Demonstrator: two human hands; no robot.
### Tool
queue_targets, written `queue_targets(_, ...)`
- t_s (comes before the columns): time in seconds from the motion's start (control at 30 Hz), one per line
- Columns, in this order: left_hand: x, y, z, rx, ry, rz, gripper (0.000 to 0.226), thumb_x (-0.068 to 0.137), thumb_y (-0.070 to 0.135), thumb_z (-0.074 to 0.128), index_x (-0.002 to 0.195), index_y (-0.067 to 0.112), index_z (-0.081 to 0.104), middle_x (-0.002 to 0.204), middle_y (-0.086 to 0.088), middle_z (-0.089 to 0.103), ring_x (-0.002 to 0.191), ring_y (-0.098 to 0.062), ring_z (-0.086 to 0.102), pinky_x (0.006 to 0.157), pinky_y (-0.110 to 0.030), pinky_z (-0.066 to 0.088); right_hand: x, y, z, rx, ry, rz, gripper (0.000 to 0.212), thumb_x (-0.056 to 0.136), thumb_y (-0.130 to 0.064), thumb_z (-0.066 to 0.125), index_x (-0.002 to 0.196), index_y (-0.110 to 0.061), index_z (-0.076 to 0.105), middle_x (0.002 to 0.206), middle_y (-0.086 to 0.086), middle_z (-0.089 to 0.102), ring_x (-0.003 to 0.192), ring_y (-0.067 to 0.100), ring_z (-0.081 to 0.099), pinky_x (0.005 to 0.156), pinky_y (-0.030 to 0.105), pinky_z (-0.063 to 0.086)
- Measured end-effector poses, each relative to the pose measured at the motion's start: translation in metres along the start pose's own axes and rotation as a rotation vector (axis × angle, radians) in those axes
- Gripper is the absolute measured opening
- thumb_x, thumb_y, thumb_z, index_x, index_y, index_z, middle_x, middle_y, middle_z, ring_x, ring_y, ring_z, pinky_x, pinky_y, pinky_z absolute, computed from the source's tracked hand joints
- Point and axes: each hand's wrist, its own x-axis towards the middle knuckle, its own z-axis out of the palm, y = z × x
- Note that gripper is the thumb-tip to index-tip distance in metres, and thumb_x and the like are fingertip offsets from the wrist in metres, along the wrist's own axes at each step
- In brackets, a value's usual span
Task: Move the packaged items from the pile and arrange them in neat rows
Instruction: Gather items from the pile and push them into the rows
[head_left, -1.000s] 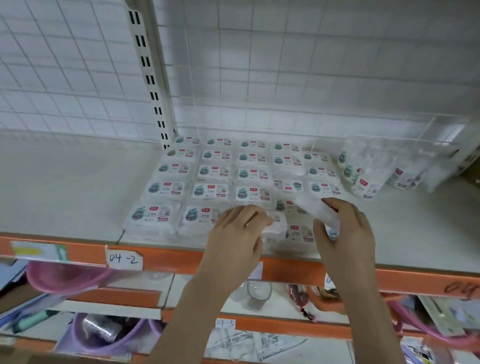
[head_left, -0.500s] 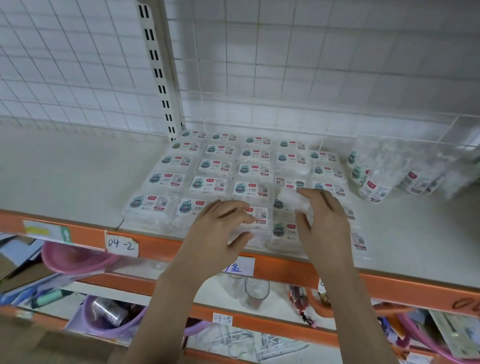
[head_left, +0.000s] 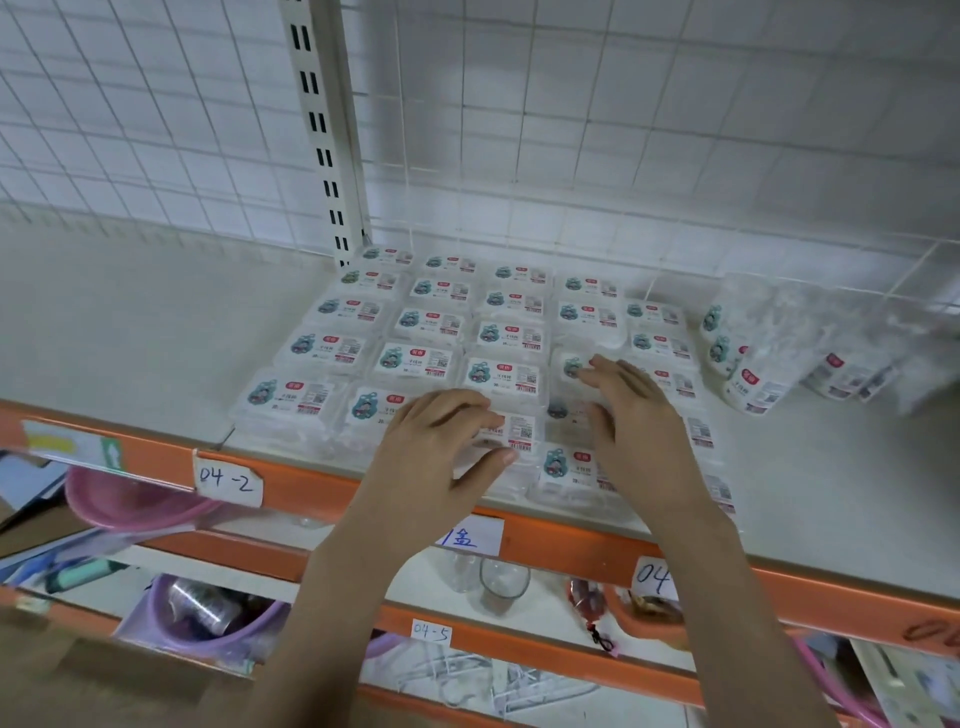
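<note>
White labelled packets (head_left: 415, 325) are laid in neat rows on the shelf (head_left: 130, 332), from its front edge back to the wire grid, while a loose pile (head_left: 810, 348) is left toward the right. A front-row packet (head_left: 511, 434) is pressed under the flat, released fingers of the left hand (head_left: 441, 452); the right hand (head_left: 639, 431) is laid flat, fingers released, on the neighbouring packets.

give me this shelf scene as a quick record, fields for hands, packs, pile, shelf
left hand: fingers flat on a front-row pack
right hand: fingers straight, resting on packs in the fourth column
arranged packs: labels up, in rows
pile: loose packs, right of the rows
shelf: white board, orange front rail
</note>
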Motion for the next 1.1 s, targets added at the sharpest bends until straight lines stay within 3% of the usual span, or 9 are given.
queue_targets(0.17, 0.002, 0.002, -0.004, -0.055, 0.002, -0.020, 0.044, 0.083, 0.048, 0.050, 0.099, 0.012, 0.069, 0.105, -0.002, 0.062, 0.103, -0.008, 0.050, 0.094, -0.016, 0.033, 0.026, 0.001, 0.001, -0.041, -0.084, 0.031, 0.038, 0.088, 0.004, 0.048, 0.124, -0.007, 0.053, 0.136, 0.011, 0.048, 0.130, 0.028, 0.038, 0.106, 0.035, 0.031)
queue_targets(0.33, 0.006, 0.006, -0.011, -0.058, -0.078, -0.058, 0.048, 0.081, 0.049, 0.047, 0.100, 0.011, 0.069, 0.105, -0.003, 0.062, 0.101, -0.018, 0.057, 0.093, -0.021, 0.037, 0.031, -0.002, -0.004, -0.059, -0.129, 0.036, 0.038, 0.088, -0.001, 0.050, 0.125, -0.009, 0.052, 0.133, 0.010, 0.049, 0.126, 0.028, 0.040, 0.105, 0.035, 0.031)
queue_targets(0.43, 0.009, 0.009, -0.017, -0.076, -0.104, -0.061, 0.048, 0.083, 0.048, 0.044, 0.097, 0.009, 0.070, 0.101, -0.004, 0.064, 0.094, -0.018, 0.059, 0.087, -0.016, 0.038, 0.029, -0.012, -0.006, -0.044, -0.114, 0.044, 0.039, 0.087, -0.003, 0.051, 0.126, -0.006, 0.050, 0.132, 0.013, 0.050, 0.125, 0.030, 0.042, 0.105, 0.037, 0.031)
queue_targets(0.6, 0.012, -0.004, -0.041, -0.052, -0.077, -0.071, 0.034, 0.087, 0.035, 0.051, 0.099, 0.008, 0.068, 0.097, -0.003, 0.064, 0.087, -0.019, 0.059, 0.077, -0.023, 0.046, 0.029, -0.056, -0.005, 0.024, -0.036, 0.034, 0.037, 0.088, -0.008, 0.053, 0.125, -0.005, 0.052, 0.126, 0.013, 0.054, 0.120, 0.031, 0.045, 0.101, 0.039, 0.035)
queue_targets(0.67, 0.006, -0.019, -0.059, -0.025, -0.021, -0.094, 0.028, 0.085, 0.028, 0.054, 0.096, 0.008, 0.068, 0.095, -0.004, 0.065, 0.083, -0.021, 0.061, 0.074, -0.027, 0.049, 0.029, -0.082, 0.001, 0.047, -0.018, 0.009, 0.034, 0.088, -0.007, 0.055, 0.122, -0.005, 0.054, 0.121, 0.014, 0.056, 0.115, 0.032, 0.048, 0.096, 0.039, 0.038)
queue_targets(0.83, -0.038, -0.096, -0.124, 0.109, 0.078, -0.265, 0.038, 0.082, 0.040, 0.045, 0.088, 0.012, 0.069, 0.088, -0.001, 0.068, 0.080, -0.025, 0.063, 0.069, -0.038, 0.053, 0.035, -0.172, 0.038, 0.099, -0.014, -0.049, 0.032, 0.087, -0.007, 0.055, 0.119, -0.004, 0.056, 0.116, 0.015, 0.060, 0.111, 0.032, 0.051, 0.094, 0.037, 0.040)
queue_targets(1.1, -0.167, -0.248, -0.277, 0.307, 0.177, -0.558, 0.029, 0.079, 0.029, 0.051, 0.092, 0.010, 0.069, 0.092, -0.007, 0.068, 0.085, -0.032, 0.062, 0.072, -0.039, 0.051, 0.048, -0.391, 0.162, 0.255, -0.113, -0.192, 0.029, 0.088, -0.010, 0.055, 0.116, -0.005, 0.058, 0.113, 0.010, 0.062, 0.109, 0.029, 0.054, 0.091, 0.030, 0.037)
